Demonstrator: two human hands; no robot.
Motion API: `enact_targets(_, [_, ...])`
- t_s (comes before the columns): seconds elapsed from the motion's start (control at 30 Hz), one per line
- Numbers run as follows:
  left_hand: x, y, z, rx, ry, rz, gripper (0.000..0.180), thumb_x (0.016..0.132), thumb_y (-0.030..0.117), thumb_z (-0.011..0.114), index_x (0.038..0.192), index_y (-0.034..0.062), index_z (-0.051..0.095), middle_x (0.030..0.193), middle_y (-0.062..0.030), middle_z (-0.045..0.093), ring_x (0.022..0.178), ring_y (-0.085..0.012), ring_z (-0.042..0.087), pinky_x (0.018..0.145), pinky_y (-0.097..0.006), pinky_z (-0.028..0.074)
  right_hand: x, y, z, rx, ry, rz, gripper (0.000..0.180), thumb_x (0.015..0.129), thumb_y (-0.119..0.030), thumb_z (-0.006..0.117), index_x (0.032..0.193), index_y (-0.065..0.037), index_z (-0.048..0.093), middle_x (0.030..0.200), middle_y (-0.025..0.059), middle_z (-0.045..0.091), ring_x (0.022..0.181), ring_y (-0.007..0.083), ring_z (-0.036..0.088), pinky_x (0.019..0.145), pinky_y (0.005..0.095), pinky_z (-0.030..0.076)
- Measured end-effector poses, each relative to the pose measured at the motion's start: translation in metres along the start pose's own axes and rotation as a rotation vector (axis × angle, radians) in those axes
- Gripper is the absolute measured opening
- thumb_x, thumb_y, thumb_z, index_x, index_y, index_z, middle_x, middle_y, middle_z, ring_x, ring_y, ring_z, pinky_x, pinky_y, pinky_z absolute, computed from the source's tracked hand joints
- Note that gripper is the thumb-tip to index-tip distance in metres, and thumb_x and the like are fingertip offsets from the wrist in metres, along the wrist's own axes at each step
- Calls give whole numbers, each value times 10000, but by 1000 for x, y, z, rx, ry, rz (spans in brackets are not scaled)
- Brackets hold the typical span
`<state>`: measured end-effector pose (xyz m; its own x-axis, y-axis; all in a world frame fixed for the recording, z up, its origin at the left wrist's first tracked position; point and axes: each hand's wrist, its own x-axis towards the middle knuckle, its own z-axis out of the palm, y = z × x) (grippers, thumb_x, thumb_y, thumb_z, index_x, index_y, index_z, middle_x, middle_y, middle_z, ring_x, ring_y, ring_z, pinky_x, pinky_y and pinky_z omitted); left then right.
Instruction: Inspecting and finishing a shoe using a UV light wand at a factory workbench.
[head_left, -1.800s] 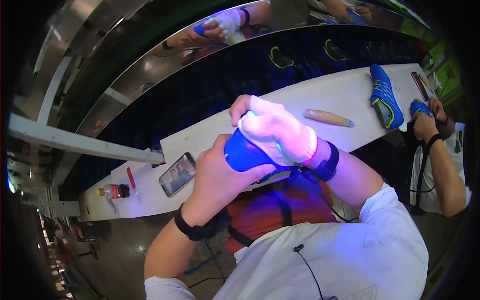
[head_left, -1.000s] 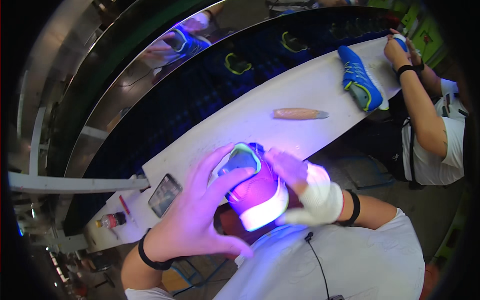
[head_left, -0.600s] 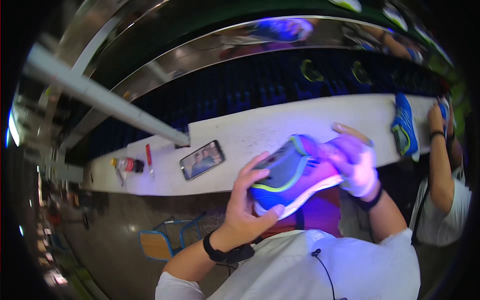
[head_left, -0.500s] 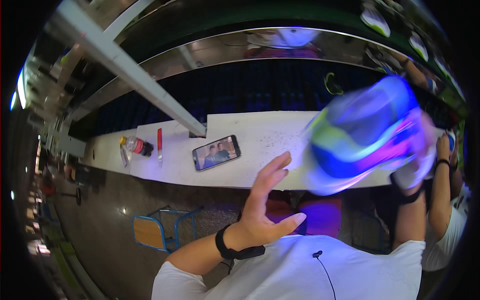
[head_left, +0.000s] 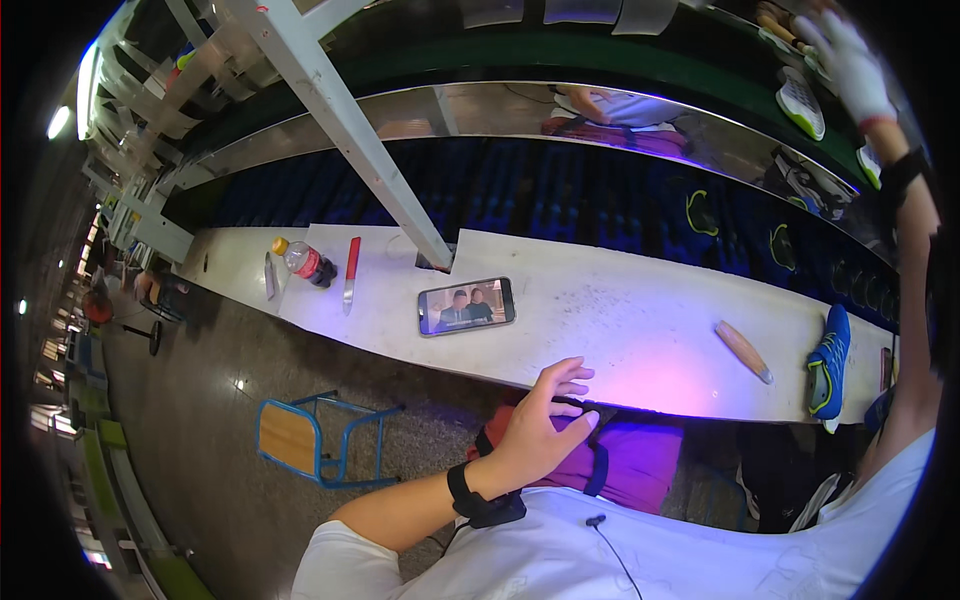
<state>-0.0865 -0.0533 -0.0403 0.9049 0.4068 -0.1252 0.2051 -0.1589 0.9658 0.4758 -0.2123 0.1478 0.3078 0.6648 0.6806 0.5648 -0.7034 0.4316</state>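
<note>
My left hand [head_left: 540, 432] hovers at the table's front edge, with its fingers apart and nothing in them. Far to the upper right, my right hand [head_left: 848, 68] in a white glove reaches over the green belt [head_left: 670, 72]. Its fingers look stretched out, somewhat blurred, and no held thing shows. Just below that hand, a white and yellow-green shoe [head_left: 800, 104] lies on the belt. A blue shoe [head_left: 830, 358] rests at the table's right end. Left of it lies a wooden-handled tool [head_left: 742, 350]. A phone [head_left: 466, 306] showing a picture of two people lies nearest my left hand.
On the white table [head_left: 560, 290] are a red-handled knife [head_left: 351, 272], a dark drink bottle [head_left: 305, 262] and a metal blade [head_left: 270, 276]. A grey post [head_left: 350, 130] rises at its back edge. Dark rollers [head_left: 580, 185] run behind. A blue-framed stool [head_left: 290, 437] stands left.
My right hand has swung up and far right from over the table. The blurred blue and yellow-green shoe is no longer in it. My left hand stays open; the view has shifted.
</note>
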Motion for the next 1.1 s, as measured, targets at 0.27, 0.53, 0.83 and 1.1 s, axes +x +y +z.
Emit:
enact_targets(0.27, [143,-31,73,153,-240,386,672,921,59,782,1495,24,433,1410,-172,606,1286,-317,620,1087,-426,524,-72,-50,-126,247,-653,265,544,989,-523,653,1348,-120,715,1277,153,758,1160,360,717,1043,455,549])
enact_targets(0.53, [335,-10,261,209,-13,-168,993,705,531,956,1369,-78,537,1252,-265,701,1161,-372,728,988,-449,596,-92,-49,-110,130,-464,535,320,959,-352,657,1072,-105,826,1111,180,763,1034,392,742,920,495,598])
enact_targets(0.83, [341,-35,246,-369,84,-239,209,944,287,718,1006,87,733,986,-102,764,928,-226,753,776,-472,574,-101,-34,-97,484,-397,649,327,989,-363,720,1066,-52,789,780,81,758,699,155,736,676,331,560])
enact_targets(1.1, [127,-32,27,-995,-613,-543,548,1068,321,681,1485,-9,550,1373,-172,677,1208,-279,697,1081,-475,554,-105,-15,-80,398,-214,575,421,1011,-441,671,1135,-45,748,1046,190,762,1000,376,725,908,429,537])
